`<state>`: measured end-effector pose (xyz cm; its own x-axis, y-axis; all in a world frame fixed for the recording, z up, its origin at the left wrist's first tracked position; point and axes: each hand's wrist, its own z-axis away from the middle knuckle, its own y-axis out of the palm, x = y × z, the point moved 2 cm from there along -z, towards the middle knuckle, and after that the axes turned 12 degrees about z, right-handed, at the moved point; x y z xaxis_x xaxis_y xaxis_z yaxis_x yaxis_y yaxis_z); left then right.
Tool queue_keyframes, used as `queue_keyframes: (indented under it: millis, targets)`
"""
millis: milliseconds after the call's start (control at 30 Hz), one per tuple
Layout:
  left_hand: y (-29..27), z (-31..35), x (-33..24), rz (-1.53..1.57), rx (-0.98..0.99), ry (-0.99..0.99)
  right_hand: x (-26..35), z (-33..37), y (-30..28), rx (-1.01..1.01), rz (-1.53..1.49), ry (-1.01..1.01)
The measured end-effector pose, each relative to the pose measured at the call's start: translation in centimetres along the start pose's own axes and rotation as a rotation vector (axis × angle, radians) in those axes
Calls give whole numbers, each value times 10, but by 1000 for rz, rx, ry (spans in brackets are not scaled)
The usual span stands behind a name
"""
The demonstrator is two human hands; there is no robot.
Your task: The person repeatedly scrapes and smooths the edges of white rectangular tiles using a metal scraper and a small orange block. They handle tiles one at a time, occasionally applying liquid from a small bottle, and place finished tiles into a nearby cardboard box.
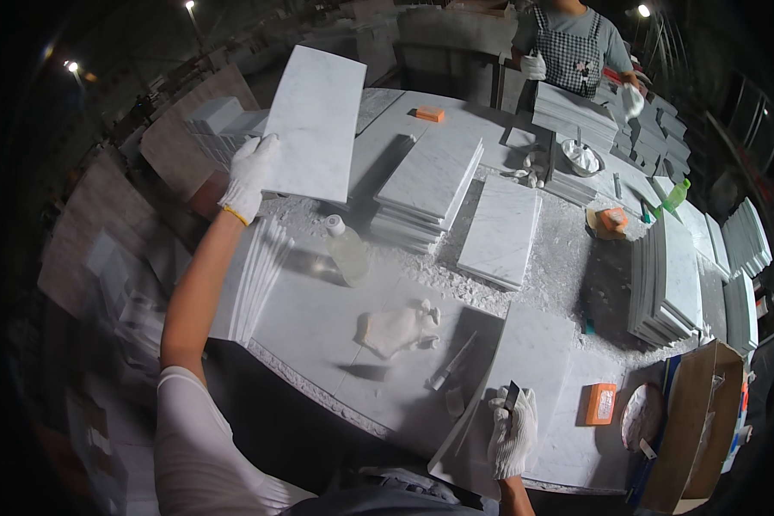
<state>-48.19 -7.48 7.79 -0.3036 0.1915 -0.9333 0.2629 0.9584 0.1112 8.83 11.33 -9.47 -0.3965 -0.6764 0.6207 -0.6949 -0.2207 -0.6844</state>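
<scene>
My left hand [254, 174], in a white knit glove, grips the lower left edge of a white marble tile [316, 125] and holds it upright above the table's far left side. My right hand [514, 437], gloved too, is closed around a small scraper [512, 396] with a dark blade; its handle is hidden in the fist. Beneath that hand a pale marble tile [533, 348] lies slanting at the near edge. A crumpled white glove [396, 331] and a thin putty knife [454, 361] lie left of it.
Stacked tiles [430, 176] and a shorter stack [500, 230] stand mid-table among white chips. A clear bottle [347, 251] is near the left tiles. An orange block [601, 404] and a cardboard box [692, 430] sit at right. Another person [576, 52] stands across the table.
</scene>
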Motion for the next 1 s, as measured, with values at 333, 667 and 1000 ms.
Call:
queue_keyframes:
  millis: [333, 667, 1000]
  targets:
    - [46, 11, 15, 79, 109, -291, 1, -8, 5, 1, 56, -87]
    - [183, 8, 76, -23, 343, -450, 4, -19, -4, 93, 7, -37]
    - [214, -9, 117, -98, 245, -485, 1, -9, -1, 134, -194, 284]
